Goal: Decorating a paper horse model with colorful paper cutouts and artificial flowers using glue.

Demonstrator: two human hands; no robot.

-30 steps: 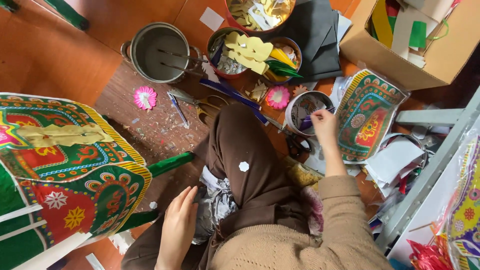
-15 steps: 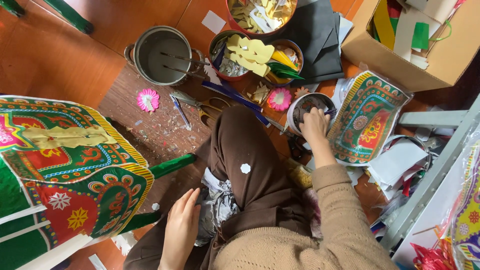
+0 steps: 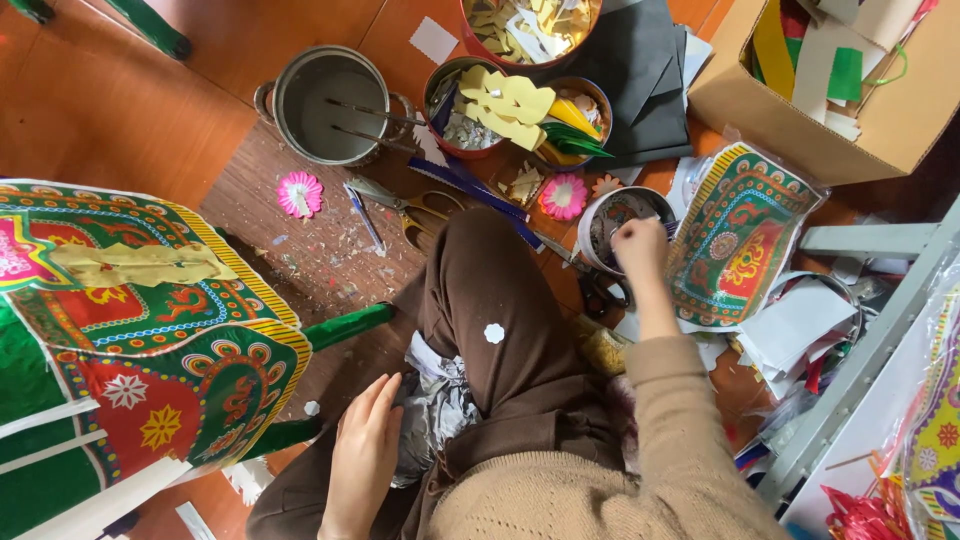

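Note:
I sit on the floor with my brown-trousered knee (image 3: 500, 300) raised. My right hand (image 3: 640, 248) reaches into a small round tin (image 3: 612, 218) of paper bits, fingers bunched; what they pinch is hidden. My left hand (image 3: 362, 455) rests flat, fingers apart, beside crumpled silver paper (image 3: 435, 405) at my thigh. A small white paper flower (image 3: 494, 333) lies on my knee.
A patterned red-green paper panel (image 3: 130, 330) lies left, another (image 3: 745, 235) stands right of the tin. A steel pot (image 3: 325, 105), bowls of cut paper (image 3: 500, 105), scissors (image 3: 410, 205), pink paper flowers (image 3: 300, 193), black sheets (image 3: 630, 80) and a cardboard box (image 3: 850, 90) surround me.
My right hand has moved left from the patterned panel's edge into the small tin. My left hand has stayed by the silver paper.

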